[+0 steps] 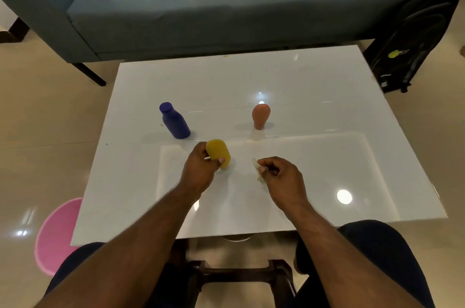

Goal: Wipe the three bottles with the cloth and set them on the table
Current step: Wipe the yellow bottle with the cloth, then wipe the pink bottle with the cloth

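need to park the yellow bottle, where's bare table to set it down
Bare patches of the table: the far strip toward the sofa, and the right side past the orange bottle. Crowded: the middle, among the blue bottle, yellow bottle and both hands.

My left hand (198, 169) covers the near side of the yellow bottle (218, 152). Cloth (257, 169): mostly hidden inside my right hand (281, 177), only a pale edge out. Sofa (201, 6) cut off at top. Backpack (415, 38) logo too small to read.
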